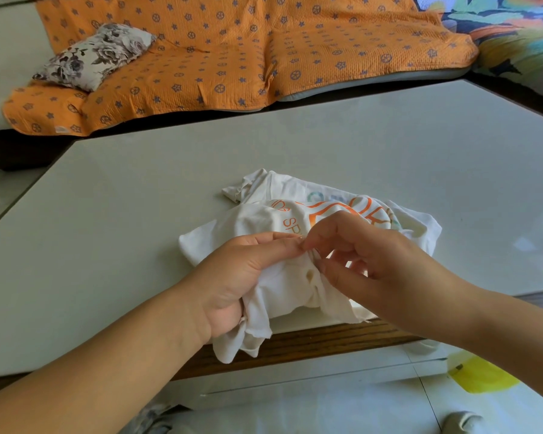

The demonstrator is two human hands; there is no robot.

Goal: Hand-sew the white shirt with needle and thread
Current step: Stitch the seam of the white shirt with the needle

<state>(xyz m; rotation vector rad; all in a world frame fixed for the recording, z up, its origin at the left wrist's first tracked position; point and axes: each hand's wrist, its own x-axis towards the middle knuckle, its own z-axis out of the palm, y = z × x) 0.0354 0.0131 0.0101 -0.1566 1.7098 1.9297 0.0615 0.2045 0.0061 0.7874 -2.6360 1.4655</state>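
The left hand (232, 277) grips the bunched white shirt (289, 296) at the counter (107, 214) edge to steady it. The right hand (376, 261) fingers (318, 238) pinch its fold. No needle is discernible.

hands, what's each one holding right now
Left hand: grips the white shirt.
Right hand: fingers pinched at the fabric; what it holds cannot be told.

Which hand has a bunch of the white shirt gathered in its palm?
The left hand: the white shirt is bunched in its grip and hangs below it. The right hand reaches the cloth with its fingertips only.
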